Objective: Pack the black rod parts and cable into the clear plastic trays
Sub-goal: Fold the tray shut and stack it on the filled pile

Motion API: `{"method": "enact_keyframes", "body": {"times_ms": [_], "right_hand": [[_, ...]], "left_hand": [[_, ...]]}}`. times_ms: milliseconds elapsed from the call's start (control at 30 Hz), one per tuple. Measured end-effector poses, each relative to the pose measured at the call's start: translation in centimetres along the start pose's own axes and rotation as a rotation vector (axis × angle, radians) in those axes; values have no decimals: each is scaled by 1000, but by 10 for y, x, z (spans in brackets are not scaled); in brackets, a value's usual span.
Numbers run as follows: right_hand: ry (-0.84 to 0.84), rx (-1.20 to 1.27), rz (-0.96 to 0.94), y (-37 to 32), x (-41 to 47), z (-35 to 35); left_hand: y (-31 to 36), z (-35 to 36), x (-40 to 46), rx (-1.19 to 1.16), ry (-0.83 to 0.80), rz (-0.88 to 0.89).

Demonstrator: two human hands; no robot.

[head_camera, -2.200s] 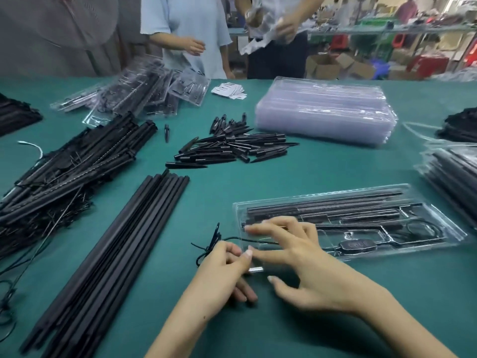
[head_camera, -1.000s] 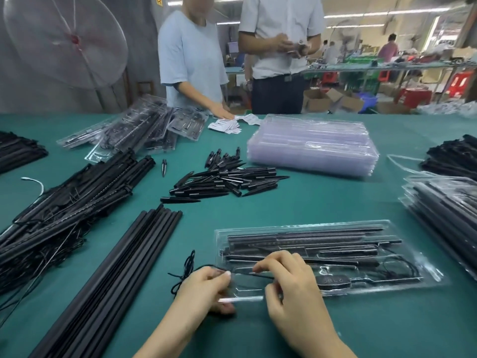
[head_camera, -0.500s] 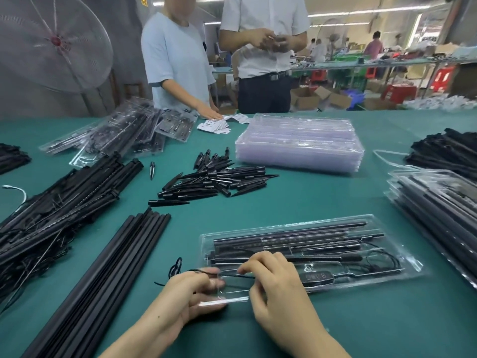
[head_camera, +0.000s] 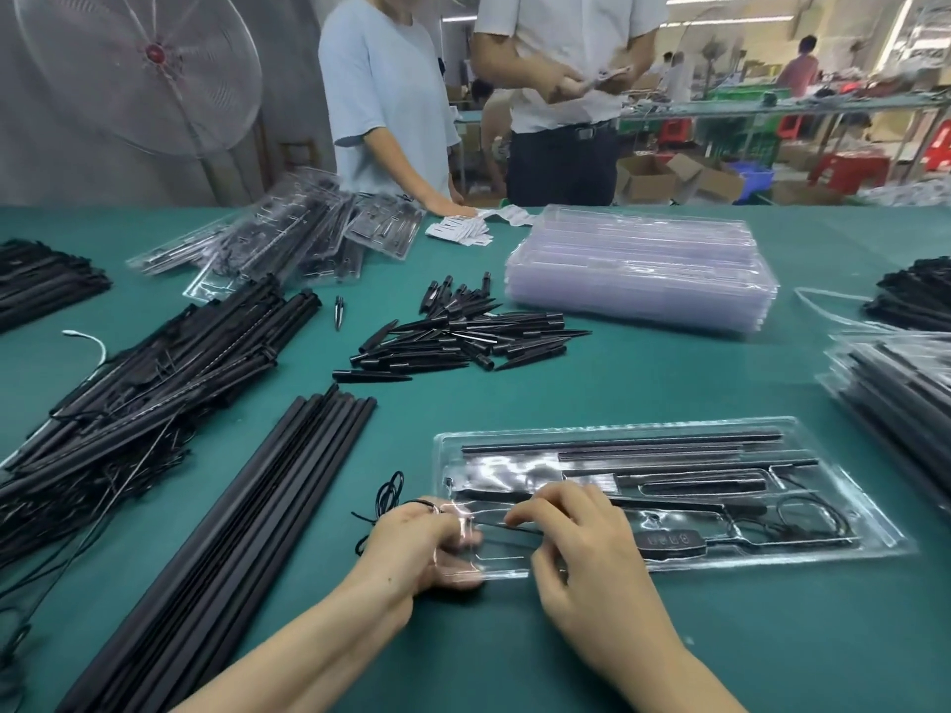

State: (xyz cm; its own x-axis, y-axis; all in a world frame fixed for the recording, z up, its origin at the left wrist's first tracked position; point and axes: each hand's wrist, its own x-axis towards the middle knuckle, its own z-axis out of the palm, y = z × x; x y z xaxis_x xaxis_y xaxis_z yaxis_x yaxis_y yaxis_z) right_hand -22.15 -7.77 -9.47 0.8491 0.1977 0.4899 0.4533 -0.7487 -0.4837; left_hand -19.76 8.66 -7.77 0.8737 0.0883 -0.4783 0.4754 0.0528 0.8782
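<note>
A clear plastic tray (head_camera: 875, 542) lies on the green table before me, with several black rods (head_camera: 617, 442) along its far slots and a black controller (head_camera: 669, 540) near its front. A thin black cable (head_camera: 388, 494) loops out past the tray's left end. My left hand (head_camera: 411, 550) grips that left end, fingers curled round the cable. My right hand (head_camera: 576, 542) rests on the tray beside it, fingertips pinching the cable over a front slot.
Long black rods (head_camera: 231, 532) lie in a row at my left, a tangled heap of rods and cables (head_camera: 139, 383) beyond. Short black spikes (head_camera: 453, 337) sit mid-table, empty trays (head_camera: 638, 265) behind, filled trays (head_camera: 900, 388) right. Two people stand across the table.
My hands with the cable moved from the table in front of the tray onto the tray's left end. The camera view tilted up and shifted.
</note>
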Motion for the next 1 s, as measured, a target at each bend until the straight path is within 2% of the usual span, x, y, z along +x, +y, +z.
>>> {"method": "enact_keyframes", "body": {"times_ms": [200,400,533,867,1000], "right_hand": [[41,-27,-18,0,-2,1],[33,-8,-22,1,-2,0],[21,-14,-36,1,-2,0],[4,26,-50,2,-2,-2],[4,15,-60,2,-2,-1]], "left_hand": [[9,-4,-6,9,-67,-61],[12,-18,-9,258,-126,-11],[10,-18,-12,171,-166,-47],[0,-10,-14,72,-31,5],[-2,-3,-10,121,55,13]]}}
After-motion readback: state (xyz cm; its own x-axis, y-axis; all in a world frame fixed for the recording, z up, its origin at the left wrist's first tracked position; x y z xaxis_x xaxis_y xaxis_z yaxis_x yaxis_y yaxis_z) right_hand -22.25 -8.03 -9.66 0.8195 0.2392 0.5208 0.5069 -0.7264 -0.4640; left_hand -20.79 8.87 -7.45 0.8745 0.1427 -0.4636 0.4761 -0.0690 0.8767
